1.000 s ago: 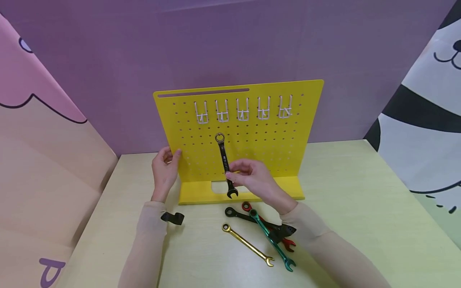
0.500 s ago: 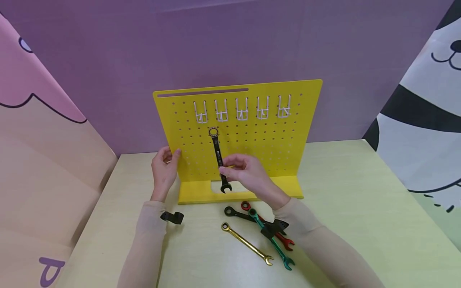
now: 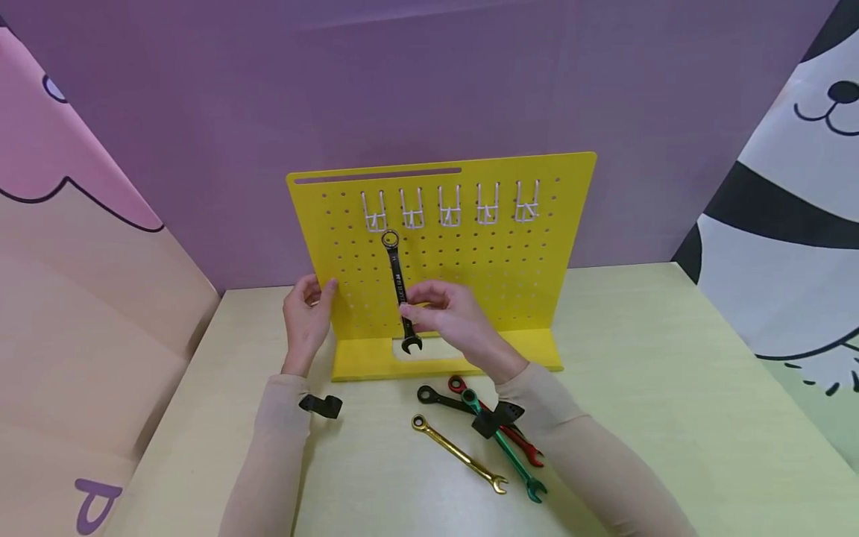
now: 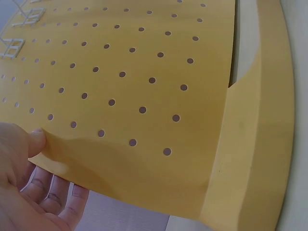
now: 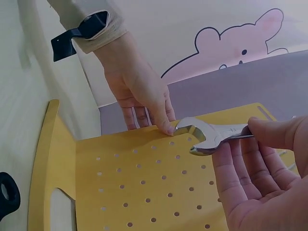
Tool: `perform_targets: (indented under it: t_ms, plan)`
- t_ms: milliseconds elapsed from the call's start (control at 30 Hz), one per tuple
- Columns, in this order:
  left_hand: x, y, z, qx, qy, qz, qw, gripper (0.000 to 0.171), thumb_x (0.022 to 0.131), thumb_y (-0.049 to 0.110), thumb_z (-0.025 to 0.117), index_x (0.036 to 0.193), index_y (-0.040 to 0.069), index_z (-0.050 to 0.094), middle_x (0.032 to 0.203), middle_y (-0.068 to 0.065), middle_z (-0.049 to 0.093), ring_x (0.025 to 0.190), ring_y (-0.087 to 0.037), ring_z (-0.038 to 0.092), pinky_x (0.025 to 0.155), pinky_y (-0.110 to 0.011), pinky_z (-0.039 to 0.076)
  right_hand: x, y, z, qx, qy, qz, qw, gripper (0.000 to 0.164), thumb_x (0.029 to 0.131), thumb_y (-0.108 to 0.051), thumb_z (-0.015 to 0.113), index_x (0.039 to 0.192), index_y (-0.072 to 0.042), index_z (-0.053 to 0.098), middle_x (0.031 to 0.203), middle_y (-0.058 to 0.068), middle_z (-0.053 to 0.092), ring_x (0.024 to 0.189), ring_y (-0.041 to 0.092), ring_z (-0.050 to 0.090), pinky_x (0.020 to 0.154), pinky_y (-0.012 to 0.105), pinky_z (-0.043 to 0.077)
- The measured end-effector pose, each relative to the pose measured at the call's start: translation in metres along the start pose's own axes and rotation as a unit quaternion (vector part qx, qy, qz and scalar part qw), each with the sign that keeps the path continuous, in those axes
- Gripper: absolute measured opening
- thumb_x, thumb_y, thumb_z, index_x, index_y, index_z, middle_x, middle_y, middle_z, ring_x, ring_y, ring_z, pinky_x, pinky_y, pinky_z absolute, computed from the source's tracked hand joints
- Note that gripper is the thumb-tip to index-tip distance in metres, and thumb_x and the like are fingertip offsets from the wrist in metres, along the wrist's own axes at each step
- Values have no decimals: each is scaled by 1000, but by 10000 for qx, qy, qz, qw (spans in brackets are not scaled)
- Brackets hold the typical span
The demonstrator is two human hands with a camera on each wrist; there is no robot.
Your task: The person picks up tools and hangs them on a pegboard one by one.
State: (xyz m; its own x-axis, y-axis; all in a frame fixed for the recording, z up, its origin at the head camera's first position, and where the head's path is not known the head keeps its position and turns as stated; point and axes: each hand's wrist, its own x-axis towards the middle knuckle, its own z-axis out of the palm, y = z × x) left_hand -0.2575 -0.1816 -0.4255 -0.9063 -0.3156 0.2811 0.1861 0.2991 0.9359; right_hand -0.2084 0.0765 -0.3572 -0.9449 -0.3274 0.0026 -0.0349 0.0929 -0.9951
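Observation:
My right hand (image 3: pixel 456 317) pinches a dark combination wrench (image 3: pixel 397 276) by its lower part, between thumb and fingers. The ring end points up, just below the leftmost white wire hook (image 3: pixel 376 221) in the head view; the open end (image 5: pixel 207 137) points down. Whether the ring touches the hook or board cannot be told. My left hand (image 3: pixel 307 321) holds the left edge of a yellow pegboard (image 3: pixel 510 280), thumb (image 4: pixel 36 143) on the front face and fingers behind the edge. Several such hooks line the upper board.
On the table before the board lie a gold wrench (image 3: pixel 459 453), a green wrench (image 3: pixel 520 468), a red wrench (image 3: pixel 530 451) and a black wrench (image 3: pixel 443 400). Green, red and black overlap, partly hidden by the right wrist's black mount (image 3: pixel 496 419). A purple backdrop (image 3: pixel 429 89) stands behind.
My right hand has moved left and a little up with the dark wrench, bringing its ring end from mid-board to beneath the leftmost hook. My left hand stays on the board's edge.

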Motion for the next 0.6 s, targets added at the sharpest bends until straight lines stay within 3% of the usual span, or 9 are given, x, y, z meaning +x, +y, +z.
perform_targets:
  t_ms: [133, 400, 600]
  plan:
    - [0, 0, 0, 38, 11, 13, 10000, 34, 106, 23, 69, 130, -1, 67, 115, -21, 71, 98, -17, 62, 79, -10, 49, 1, -1, 2, 9, -1, -49, 10000, 23, 100, -12, 74, 121, -3, 70, 116, 12, 77, 96, 17, 72, 93, 46, 63]
    - [0, -1, 0, -11, -9, -69, 10000, 35, 106, 25, 69, 131, 0, 67, 118, -21, 70, 100, -20, 62, 81, -11, 49, 5, -3, 8, 26, -82, -57, 9999, 25, 100, -14, 75, 123, -4, 70, 118, 11, 76, 99, 18, 72, 97, 48, 62]
    - [1, -2, 1, -73, 2, -50, 10000, 34, 106, 24, 69, 130, 0, 67, 118, -22, 71, 101, -21, 63, 81, -12, 49, 10, -8, 14, 132, -44, -43, 9999, 25, 100, -14, 75, 122, -3, 70, 118, 11, 77, 100, 18, 73, 94, 41, 63]
